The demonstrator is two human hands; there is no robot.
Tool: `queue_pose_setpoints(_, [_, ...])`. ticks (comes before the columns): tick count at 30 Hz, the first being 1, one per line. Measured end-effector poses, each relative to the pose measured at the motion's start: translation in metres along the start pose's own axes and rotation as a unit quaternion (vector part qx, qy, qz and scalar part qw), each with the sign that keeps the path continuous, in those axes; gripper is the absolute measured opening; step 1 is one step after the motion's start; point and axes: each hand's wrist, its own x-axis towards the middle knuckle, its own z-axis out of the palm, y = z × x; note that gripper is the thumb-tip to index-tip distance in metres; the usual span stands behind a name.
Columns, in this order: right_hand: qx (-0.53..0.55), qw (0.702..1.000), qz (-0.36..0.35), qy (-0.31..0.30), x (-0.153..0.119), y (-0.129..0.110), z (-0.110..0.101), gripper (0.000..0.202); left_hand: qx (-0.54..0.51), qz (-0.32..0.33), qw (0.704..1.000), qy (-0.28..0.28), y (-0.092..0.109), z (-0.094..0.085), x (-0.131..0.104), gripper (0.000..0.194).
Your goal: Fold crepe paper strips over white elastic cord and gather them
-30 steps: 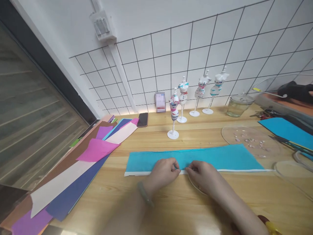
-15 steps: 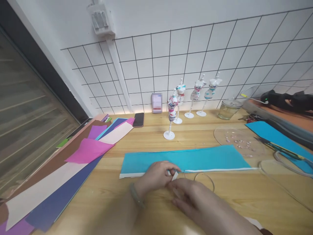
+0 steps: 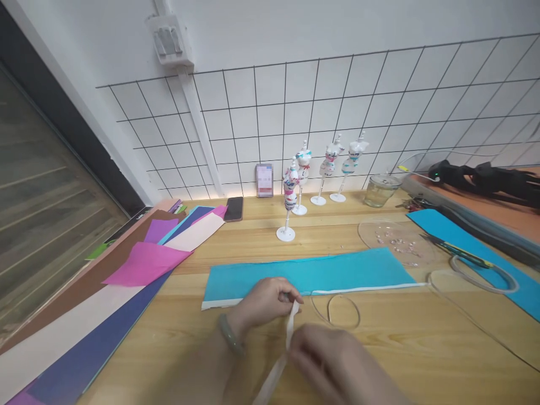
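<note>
A long turquoise sheet (image 3: pixel 312 273) lies across the table, with a narrow white strip (image 3: pixel 371 289) along its near edge. My left hand (image 3: pixel 270 301) is closed at that edge, fingertips pinching the top of a loose white paper strip (image 3: pixel 291 326). The loose strip runs down toward me. My right hand (image 3: pixel 324 354), smeared by motion, is closed around the strip lower down; its fingertips are partly hidden. A thin wire (image 3: pixel 358 315) curls in a loop beside my hands and trails off to the right.
Several small white mannequins (image 3: pixel 289 197) stand at the back. Coloured sheets (image 3: pixel 145 264) are piled on the left. A phone (image 3: pixel 234 208) lies near the wall. To the right are a plate of small gems (image 3: pixel 367 230), a glass (image 3: pixel 379 191), scissors (image 3: pixel 464 253) and a blue sheet (image 3: pixel 434 225).
My right hand has moved down and toward me, away from my left hand. A longer stretch of the white paper strip now shows between and below them. The view has shifted slightly.
</note>
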Motion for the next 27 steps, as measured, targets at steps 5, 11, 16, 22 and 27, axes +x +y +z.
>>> queue_pose_setpoints(5, [-0.207, 0.961, 0.117, 0.141, 0.012, 0.06, 0.001, 0.019, -0.014, -0.018, 1.0, 0.005, 0.0, 0.0, 0.001, 0.019])
queue_pose_setpoints(11, [-0.226, 0.96, 0.142, 0.088, -0.003, 0.089, -0.006, 0.033, -0.028, -0.067, 0.997, 0.002, -0.008, 0.005, 0.004, 0.026])
queue_pose_setpoints(16, [-0.132, 0.956, 0.247, 0.084, -0.031, 0.101, -0.046, 0.03, -0.05, -0.062, 0.997, -0.002, -0.007, 0.003, 0.005, 0.023])
queue_pose_setpoints(22, [-0.15, 0.917, 0.34, 0.142, -0.061, 0.138, -0.081, 0.027, -0.055, -0.068, 0.996, -0.006, -0.005, 0.002, 0.005, 0.025])
queue_pose_setpoints(27, [-0.16, 0.899, 0.378, 0.154, -0.078, 0.16, -0.112, 0.024, -0.062, -0.064, 0.996, -0.007, -0.009, 0.003, 0.006, 0.028])
